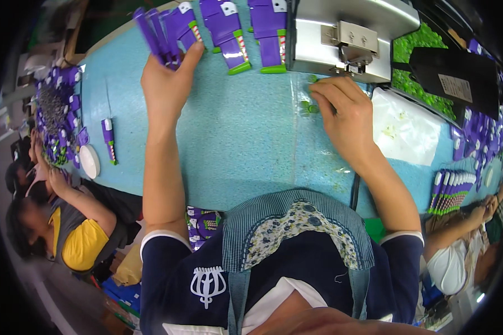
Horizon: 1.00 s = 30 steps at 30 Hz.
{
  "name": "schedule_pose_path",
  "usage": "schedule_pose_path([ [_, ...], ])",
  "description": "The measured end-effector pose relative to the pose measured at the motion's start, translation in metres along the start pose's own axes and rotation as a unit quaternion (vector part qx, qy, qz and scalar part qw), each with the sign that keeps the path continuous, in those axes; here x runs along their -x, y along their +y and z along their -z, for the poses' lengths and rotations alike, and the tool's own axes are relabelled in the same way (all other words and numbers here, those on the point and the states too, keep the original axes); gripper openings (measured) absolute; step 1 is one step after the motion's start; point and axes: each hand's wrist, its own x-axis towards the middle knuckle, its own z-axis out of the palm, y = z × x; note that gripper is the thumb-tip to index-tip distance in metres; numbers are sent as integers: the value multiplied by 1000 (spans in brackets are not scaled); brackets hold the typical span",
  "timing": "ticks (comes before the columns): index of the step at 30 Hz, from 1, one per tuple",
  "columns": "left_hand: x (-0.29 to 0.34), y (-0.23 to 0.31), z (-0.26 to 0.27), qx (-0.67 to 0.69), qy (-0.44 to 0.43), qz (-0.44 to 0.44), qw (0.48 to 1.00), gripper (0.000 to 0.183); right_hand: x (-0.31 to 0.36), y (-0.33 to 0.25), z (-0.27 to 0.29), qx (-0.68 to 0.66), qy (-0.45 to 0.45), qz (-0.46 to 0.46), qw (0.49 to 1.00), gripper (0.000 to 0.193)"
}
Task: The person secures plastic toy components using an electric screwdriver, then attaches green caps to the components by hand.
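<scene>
At the upper left of the table, my left hand (166, 92) is closed on a few purple plastic pieces (157, 36), its thumb at the green-and-striped edge of one. Two more groups of purple pieces (223, 33) with white tops and green ends lie to its right. My right hand (346, 109) is just in front of a metal bench machine (346, 47), fingers curled and pinched together. What the fingertips hold, if anything, is hidden. Small green plastic parts (309, 107) lie on the table beside those fingertips.
Green parts (422, 61) fill a tray behind the machine's right side, with a black panel (455, 81) over it. A white sheet (408, 128) lies right of my forearm. One purple piece (108, 139) and a white round lid (89, 161) lie left. Co-workers sit at both sides.
</scene>
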Motion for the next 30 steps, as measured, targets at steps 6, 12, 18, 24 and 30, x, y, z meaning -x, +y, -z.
schedule_pose_path([
  [6, -25, -3, -10, -273, 60, -35, 959, 51, 2, -6, 11, -21, -2, -54, 998, 19],
  [12, -28, -10, 5, 119, -33, 67, 990, 25, 19, -6, 34, -293, -6, -199, 935, 15],
  [18, 46, 14, -9, 503, -112, -10, 857, 32, 38, -14, 52, -462, -1, -215, 860, 20],
  [24, 141, 46, -49, 414, -291, 79, 859, 43, 47, -41, 64, -294, 11, -127, 947, 27],
  [30, 148, 46, -64, 458, -331, 106, 818, 44, 57, -49, 61, -140, 31, -13, 990, 32],
])
